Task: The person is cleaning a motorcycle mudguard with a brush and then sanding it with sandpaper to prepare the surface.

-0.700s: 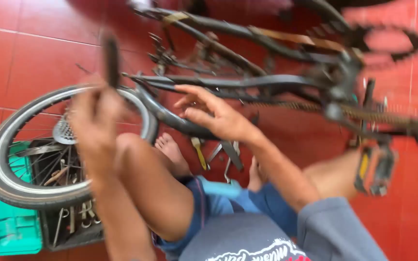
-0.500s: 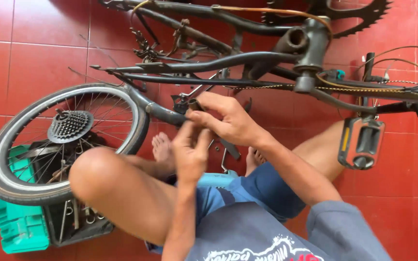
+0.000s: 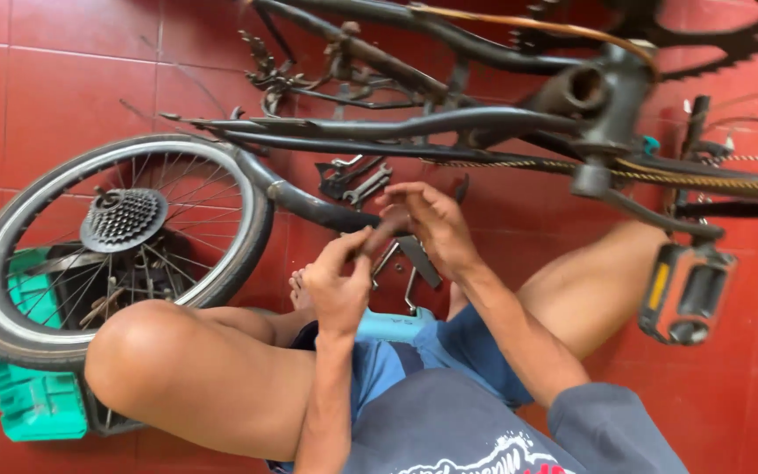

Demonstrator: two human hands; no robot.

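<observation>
Between my fingertips: one short, dark, dull cylindrical part (image 3: pixel 388 233), its material too blurred to tell, long axis slanting from lower left to upper right. My left hand (image 3: pixel 339 285), wrist bent upward, pinches its lower end; my right hand (image 3: pixel 427 226), fingers curled, closes over its upper end. Beyond my knuckles: grey steel spanners (image 3: pixel 357 183) on glossy red floor tiles (image 3: pixel 63 96). Left of my fingers: spoked black-tyred bicycle wheel (image 3: pixel 116 241) with toothed metal sprocket cluster (image 3: pixel 123 218).

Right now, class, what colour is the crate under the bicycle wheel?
Green: the crate shows best in the head view, below the wheel.
</observation>
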